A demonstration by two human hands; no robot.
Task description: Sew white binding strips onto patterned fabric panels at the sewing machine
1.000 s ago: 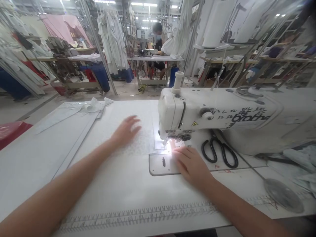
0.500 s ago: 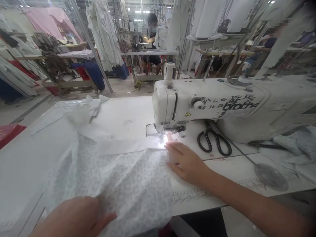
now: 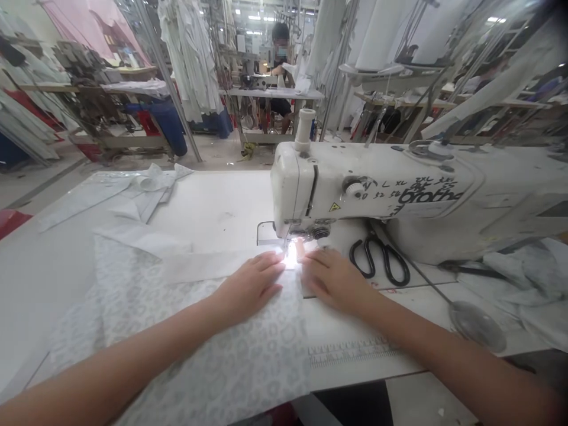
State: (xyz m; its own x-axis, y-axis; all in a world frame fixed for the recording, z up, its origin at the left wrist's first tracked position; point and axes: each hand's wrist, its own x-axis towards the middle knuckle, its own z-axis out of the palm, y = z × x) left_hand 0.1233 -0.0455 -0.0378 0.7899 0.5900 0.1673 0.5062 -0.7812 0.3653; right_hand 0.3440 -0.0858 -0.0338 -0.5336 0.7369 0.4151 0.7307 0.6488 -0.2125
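A pale fabric [image 3: 248, 361] with a grey spotted print spreads over the sewing table, and a plain white strip [image 3: 199, 264] runs along its upper edge to the needle. My left hand [image 3: 251, 283] lies flat on the strip and fabric, fingers stretched out, just left of the lit needle area. On the right side of the needle, my right hand [image 3: 335, 278] rests with fingers extended at the fabric's edge; its fingertips are washed out by the lamp. The white sewing machine [image 3: 306, 183] stands over both hands' fingertips.
Black-handled scissors [image 3: 386, 260] lie right of my right hand. Beyond them are a round metal lever plate [image 3: 477, 325] and crumpled printed fabric [image 3: 523, 284]. Loose cut pieces [image 3: 128, 195] lie at the table's far left. A co-worker [image 3: 280, 59] sits at another machine behind.
My left hand has moved from the near left up to the needle and now lies flat on the fabric. The fabric lies flatter. My right hand has stayed near the needle.
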